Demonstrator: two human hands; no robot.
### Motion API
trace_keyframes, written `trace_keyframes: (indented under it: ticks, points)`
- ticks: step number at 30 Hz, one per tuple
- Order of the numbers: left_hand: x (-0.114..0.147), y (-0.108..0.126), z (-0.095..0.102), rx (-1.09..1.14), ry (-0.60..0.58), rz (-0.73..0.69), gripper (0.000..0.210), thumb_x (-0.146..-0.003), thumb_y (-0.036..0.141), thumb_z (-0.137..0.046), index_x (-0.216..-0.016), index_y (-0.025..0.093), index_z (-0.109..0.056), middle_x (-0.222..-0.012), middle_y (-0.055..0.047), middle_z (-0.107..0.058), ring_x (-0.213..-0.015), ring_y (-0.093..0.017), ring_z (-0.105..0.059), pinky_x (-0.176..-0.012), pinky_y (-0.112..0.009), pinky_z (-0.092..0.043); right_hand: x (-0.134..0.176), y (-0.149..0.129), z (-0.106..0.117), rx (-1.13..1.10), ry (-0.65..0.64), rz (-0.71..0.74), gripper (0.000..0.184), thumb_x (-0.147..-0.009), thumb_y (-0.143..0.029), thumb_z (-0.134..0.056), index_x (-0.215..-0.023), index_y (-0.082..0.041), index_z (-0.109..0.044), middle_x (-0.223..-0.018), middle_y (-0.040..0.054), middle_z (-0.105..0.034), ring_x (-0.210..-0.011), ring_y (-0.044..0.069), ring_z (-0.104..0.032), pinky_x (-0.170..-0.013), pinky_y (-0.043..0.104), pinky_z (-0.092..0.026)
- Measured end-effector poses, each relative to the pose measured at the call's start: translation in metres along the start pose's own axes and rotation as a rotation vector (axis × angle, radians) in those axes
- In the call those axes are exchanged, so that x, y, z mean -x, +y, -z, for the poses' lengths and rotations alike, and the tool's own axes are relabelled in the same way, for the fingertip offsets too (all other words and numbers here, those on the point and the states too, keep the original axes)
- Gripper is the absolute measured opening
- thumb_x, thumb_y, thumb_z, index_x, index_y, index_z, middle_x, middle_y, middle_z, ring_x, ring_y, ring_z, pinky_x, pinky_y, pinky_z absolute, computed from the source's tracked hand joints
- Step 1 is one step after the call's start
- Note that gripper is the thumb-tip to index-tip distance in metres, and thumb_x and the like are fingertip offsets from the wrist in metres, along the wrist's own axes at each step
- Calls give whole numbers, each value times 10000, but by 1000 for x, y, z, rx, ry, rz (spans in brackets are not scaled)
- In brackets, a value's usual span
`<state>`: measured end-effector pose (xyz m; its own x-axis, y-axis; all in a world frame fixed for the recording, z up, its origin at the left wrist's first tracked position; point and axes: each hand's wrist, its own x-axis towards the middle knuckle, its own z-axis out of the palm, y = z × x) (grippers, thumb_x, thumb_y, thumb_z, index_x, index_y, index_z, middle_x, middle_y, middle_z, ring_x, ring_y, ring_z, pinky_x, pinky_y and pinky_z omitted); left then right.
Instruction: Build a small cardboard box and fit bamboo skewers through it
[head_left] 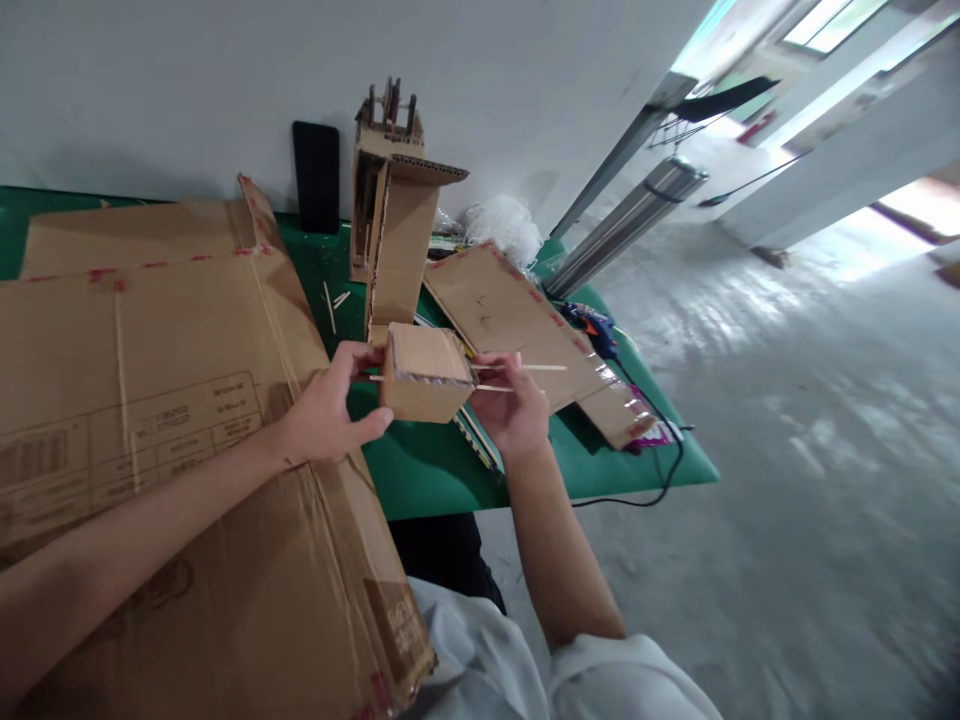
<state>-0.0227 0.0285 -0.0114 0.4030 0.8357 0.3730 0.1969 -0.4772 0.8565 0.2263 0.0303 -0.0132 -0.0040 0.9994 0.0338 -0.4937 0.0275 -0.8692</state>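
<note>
Between my hands is a small cardboard box [429, 372], held up over the near part of the green table. My left hand [337, 405] grips its left side, thumb at the lower front corner. Thin wooden sticks [544, 367] run out of the box's right side, and a short stick end shows on the left. The fingers of my right hand [514, 405] are closed around the sticks beside the box; some fingertips are hidden. Just behind the box stands a tall cardboard structure [405, 235] with upright prongs on top.
A large flattened carton [187, 420] covers the left side of the green table [420, 475]. A black phone [316, 178] leans on the wall. At right lie a cardboard sheet [517, 320], a blue glue gun [592, 325] with its cord, and white stringy material [502, 228]. A metal post [622, 225] rises behind.
</note>
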Motion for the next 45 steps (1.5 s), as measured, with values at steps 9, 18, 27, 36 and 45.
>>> trace_keyframes:
  ticks: [9,18,27,36,45]
  points:
    - [-26,-9,22,843,14,499,403,-812,456,-531,-1106,194,-613,-1079,-99,-749,-1144,-324,-673,-921,-453,-588,24,-36,-20,511,-414,213,262,-952,-396,-654,-1181,-290,-724,-1075,57,-747,-958,200,-709,-867,370,-586]
    - [-37,2,32,885,-91,696,583,-998,558,-403,-1347,123,-570,-1161,-193,-750,-1085,-310,-734,-1040,-465,-542,-15,-33,-49,677,-126,482,349,-990,-540,-531,-933,-250,-717,-826,19,-738,-759,145,-704,-722,281,-570]
    - [-36,4,29,888,-98,666,557,-1038,552,-383,-1392,149,-533,-1178,-173,-753,-1105,-267,-733,-1101,-453,-503,-30,-20,-42,554,-26,473,389,-957,-601,-552,-853,-250,-682,-687,-13,-654,-639,129,-642,-648,283,-535]
    - [-35,-1,29,882,-127,650,530,-1031,539,-413,-1339,139,-575,-1167,-181,-758,-1097,-276,-737,-1096,-459,-511,-29,-17,-40,496,-20,434,371,-920,-621,-598,-844,-271,-693,-678,-11,-640,-654,144,-641,-632,298,-533]
    - [-35,0,29,884,-73,685,491,-1029,496,-453,-1342,135,-569,-1164,-176,-758,-1102,-277,-736,-1101,-466,-511,-31,-11,-40,480,-67,401,389,-899,-630,-627,-829,-255,-707,-712,-6,-691,-635,133,-638,-640,295,-543]
